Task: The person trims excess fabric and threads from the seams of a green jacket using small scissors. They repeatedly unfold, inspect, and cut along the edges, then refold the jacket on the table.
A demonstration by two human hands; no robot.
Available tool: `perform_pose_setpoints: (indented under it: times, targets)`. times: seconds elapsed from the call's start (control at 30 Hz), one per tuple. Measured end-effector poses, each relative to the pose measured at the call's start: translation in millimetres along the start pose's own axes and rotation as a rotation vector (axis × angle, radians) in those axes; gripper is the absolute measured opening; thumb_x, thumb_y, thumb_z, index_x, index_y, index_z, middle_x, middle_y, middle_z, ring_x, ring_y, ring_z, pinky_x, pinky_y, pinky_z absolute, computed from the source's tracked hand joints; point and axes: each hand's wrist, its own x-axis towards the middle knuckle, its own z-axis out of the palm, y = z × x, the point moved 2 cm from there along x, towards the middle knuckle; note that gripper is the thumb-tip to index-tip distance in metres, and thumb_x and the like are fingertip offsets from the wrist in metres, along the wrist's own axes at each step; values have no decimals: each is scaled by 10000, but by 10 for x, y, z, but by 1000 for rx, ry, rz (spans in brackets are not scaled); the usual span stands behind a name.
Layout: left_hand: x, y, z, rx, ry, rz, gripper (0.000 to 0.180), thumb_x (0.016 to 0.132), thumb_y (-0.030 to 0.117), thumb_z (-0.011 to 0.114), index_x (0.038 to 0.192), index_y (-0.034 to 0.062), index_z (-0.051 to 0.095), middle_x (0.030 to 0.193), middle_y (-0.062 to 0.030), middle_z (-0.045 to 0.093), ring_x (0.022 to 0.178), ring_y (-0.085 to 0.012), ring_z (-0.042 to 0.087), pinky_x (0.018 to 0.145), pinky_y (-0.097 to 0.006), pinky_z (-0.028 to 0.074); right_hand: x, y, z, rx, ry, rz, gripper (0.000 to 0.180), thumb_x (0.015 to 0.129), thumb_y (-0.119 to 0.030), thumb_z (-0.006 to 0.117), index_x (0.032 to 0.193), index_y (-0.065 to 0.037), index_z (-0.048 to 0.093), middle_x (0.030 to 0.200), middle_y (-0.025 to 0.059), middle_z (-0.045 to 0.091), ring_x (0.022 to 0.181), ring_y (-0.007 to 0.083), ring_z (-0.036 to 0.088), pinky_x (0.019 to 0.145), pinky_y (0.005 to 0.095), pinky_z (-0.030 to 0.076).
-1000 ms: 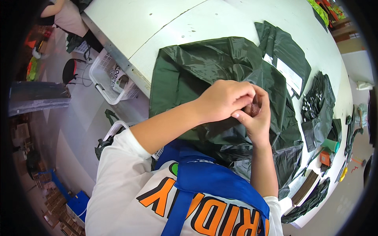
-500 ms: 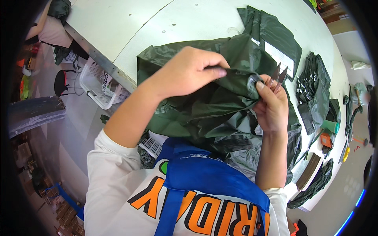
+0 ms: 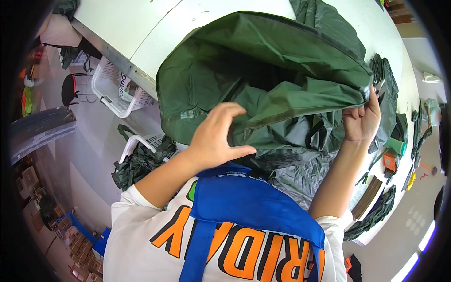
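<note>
A large dark green fabric piece (image 3: 263, 70) is lifted up off the white table (image 3: 155, 19) and billows in front of me. My right hand (image 3: 361, 120) pinches its edge at the right, together with a small pair of metal snips (image 3: 378, 89) held in the same hand. My left hand (image 3: 216, 138) hovers just below the fabric's lower fold, fingers curled apart, holding nothing. More green fabric lies bunched beneath the raised piece, against my blue apron (image 3: 244, 202).
White plastic baskets (image 3: 110, 91) stand on the floor at the left; a nearer basket (image 3: 141, 157) holds green fabric scraps. More green pieces (image 3: 390, 94), a teal spool (image 3: 397, 145) and small items lie along the table's right side.
The fabric has been raised and spread much higher. My left hand let go of it and dropped below the fold. My right hand moved right, still gripping the edge.
</note>
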Motion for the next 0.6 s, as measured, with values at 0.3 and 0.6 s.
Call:
perform_pose_setpoints:
  times: [0.3,0.6]
  targets:
    - [-131,19,98,-33,131,539,256,679,-18,721,901,65,624,908,-79,614,753,-237,598,652,-341,479,148,-81,-498,-21,409,-207,295,980,-181,403,1088,13,597,995,120,669,552,115,503,550,223,458]
    - [-823,-1194,-539,398,480,-450,639,708,94,750,1283,51,475,1184,-176,526,1085,-303,514,948,-399,407,485,-327,-1797,189,-251,124,345,974,-185,391,1190,32,550,1232,204,573,1154,322,539,1046,471,373]
